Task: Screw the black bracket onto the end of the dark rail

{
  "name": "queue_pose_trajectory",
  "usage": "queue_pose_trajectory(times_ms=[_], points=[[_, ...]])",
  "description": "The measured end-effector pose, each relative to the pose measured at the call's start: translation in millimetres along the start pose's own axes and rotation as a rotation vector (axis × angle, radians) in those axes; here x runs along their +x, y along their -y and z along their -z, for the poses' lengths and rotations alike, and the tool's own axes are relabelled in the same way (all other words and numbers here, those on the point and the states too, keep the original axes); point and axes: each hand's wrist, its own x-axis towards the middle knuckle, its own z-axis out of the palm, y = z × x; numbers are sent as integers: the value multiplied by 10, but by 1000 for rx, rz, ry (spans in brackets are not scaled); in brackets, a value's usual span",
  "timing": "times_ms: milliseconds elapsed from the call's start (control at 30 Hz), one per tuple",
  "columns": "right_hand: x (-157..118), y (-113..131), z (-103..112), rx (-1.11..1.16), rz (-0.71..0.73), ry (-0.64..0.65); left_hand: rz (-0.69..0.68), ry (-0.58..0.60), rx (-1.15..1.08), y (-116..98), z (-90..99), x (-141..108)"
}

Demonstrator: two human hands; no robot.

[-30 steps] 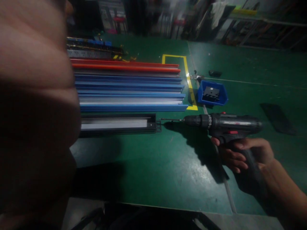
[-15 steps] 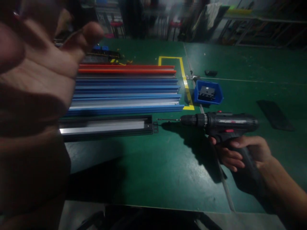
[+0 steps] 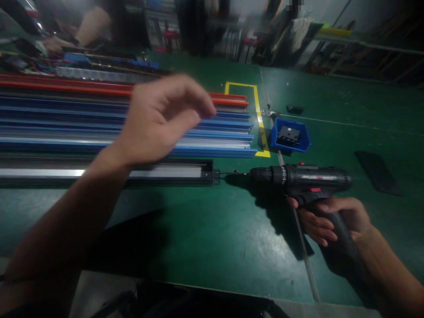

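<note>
My right hand (image 3: 319,223) is wrapped round the grip of a black cordless drill (image 3: 311,176) with red buttons. Its long thin bit (image 3: 228,172) points left, to the end of a black metal profile (image 3: 172,173) with a light strip inside. A small dark bracket (image 3: 217,176) sits at that end; whether the bit touches it I cannot tell. Over the profile and the blue channel rails (image 3: 228,143) hovers my left hand (image 3: 162,117), slightly blurred. Its fingers curl loosely, thumb tip close to the index finger, and I see nothing held.
Orange rails (image 3: 228,99) lie behind the blue ones. A blue bin (image 3: 276,143) with black plates stands beyond the drill, near a yellow tape outline (image 3: 260,128). A dark flat piece (image 3: 377,172) lies at right. Another person's arm (image 3: 94,24) shows at the far left.
My left hand has moved from close to the camera at the upper left down over the rails, its fingers now more curled. The drill has stayed at nearly the same spot by the profile's end.
</note>
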Motion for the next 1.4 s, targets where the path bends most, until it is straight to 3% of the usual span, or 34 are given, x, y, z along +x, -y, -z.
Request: queue_pose_trajectory(times_ms=[33,167,300,400,633,867,1400], points=[[-1,13,8,2,-5,9,-19,92,80,60,-60,8],[-19,52,61,24,-39,14,-3,263,176,297,-289,-6],[-38,70,126,61,-64,23,-78,526,98,416,-415,-92],[-37,67,165,63,-91,13,-77,623,36,496,-475,-162],[-3,-44,246,97,-80,38,33,651,3,700,-557,-243],[68,-120,265,136,-68,100,40,684,80,677,-579,-245],[87,-90,225,154,-93,94,54,676,74,671,-587,-238]])
